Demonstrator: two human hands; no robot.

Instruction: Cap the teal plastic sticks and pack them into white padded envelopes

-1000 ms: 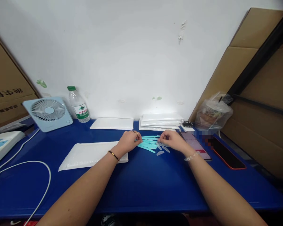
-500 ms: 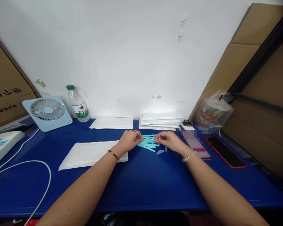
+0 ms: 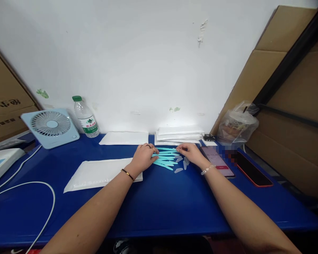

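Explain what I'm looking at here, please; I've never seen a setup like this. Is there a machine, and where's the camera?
There's no robot here, just a person working bare-handed. Every picture comes from one camera worn on the person's head, looking forward and down.

On the blue table, the left hand is at the left ends of some turquoise strips. The right hand has its fingertips at their right ends. The details are too small to tell how firmly either one grips. Small clear pieces lie near the right hand.

Around them are a white padded packet, a stack of white packets, a fan, a bottle and two phones.
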